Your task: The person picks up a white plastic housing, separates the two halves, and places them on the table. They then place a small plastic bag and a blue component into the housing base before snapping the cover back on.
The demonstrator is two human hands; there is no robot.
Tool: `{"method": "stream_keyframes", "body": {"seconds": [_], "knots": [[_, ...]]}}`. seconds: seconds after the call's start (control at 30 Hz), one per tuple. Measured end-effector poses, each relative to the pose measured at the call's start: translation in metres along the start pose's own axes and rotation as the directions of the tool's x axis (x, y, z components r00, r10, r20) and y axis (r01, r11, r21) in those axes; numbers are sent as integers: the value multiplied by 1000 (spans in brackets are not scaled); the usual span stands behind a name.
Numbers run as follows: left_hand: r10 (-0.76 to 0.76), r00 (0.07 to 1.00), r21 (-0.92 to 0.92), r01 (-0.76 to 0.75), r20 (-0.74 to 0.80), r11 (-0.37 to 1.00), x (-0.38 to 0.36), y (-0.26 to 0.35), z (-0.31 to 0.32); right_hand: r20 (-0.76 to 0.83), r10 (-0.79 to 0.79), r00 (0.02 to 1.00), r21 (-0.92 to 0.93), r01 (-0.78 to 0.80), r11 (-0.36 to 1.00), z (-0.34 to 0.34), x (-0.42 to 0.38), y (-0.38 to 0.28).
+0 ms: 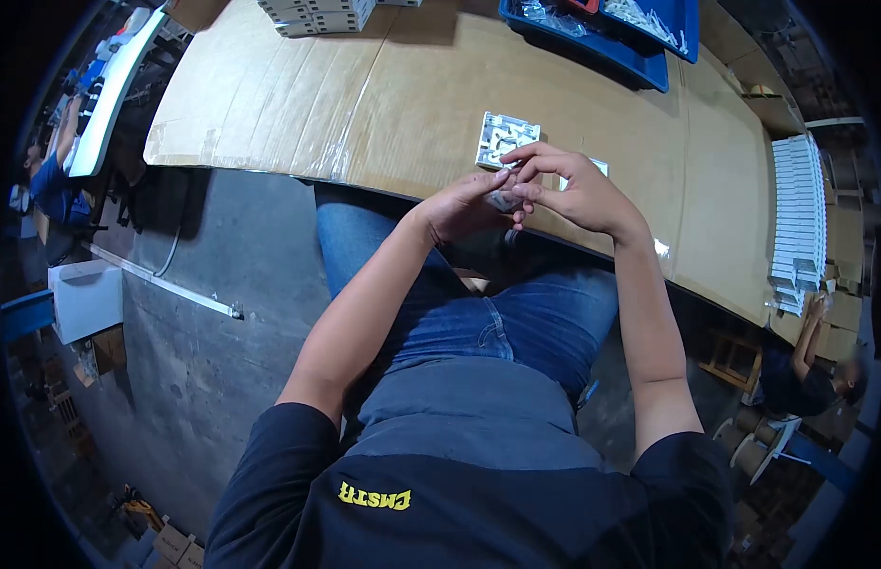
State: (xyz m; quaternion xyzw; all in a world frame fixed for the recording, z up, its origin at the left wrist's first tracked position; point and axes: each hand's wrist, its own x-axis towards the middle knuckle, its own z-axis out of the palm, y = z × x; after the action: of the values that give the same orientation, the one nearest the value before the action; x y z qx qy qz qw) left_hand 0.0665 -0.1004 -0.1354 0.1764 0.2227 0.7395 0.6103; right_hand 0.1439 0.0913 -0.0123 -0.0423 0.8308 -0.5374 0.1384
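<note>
Close together at the table's front edge, my left hand (pixel 461 207) and my right hand (pixel 581 194) meet over my lap. A small, pale, partly see-through piece (pixel 503 200) lies in the curled fingers of my left hand; its kind cannot be made out. The thumb and fingers of my right hand are pinched at it, and what they grip is hidden. Just beyond my fingertips a white plastic housing (pixel 507 136) with fittings inside lies on the cardboard. A second white piece (pixel 599 168) is partly covered by my right hand.
Cardboard (pixel 402 104) covers the table. Blue trays (pixel 639 71) with small white parts and plastic bags stand at the back right. White boxes (pixel 317 17) are piled at the back, and a long white stack (pixel 799 218) is at the right. Other people sit at both sides.
</note>
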Motion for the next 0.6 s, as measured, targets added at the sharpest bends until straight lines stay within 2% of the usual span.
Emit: {"method": "stream_keyframes", "body": {"seconds": [0.03, 0.13, 0.23, 0.33, 0.6], "knots": [[-7, 1000, -11, 7, -5, 1000, 0, 1, 0, -22, -52, 998, -87, 50, 995, -1, 0, 1], [-11, 1000, 6, 12, -13, 1000, 1, -1, -1, -38, 3, 999, -77, -6, 997, -3, 0, -2], [-16, 999, 22, 17, -37, 1000, 1, 0, 0, -48, -74, 996, -190, 64, 980, -3, -1, 2], [-2, 999, 41, 3, -35, 999, 0, 0, 0, 32, 18, 999, -85, -15, 996, -1, -1, -1], [21, 999, -4, -21, -39, 1000, -1, -5, -4, 86, 50, 995, -151, -36, 988, 8, 2, 1]]}}
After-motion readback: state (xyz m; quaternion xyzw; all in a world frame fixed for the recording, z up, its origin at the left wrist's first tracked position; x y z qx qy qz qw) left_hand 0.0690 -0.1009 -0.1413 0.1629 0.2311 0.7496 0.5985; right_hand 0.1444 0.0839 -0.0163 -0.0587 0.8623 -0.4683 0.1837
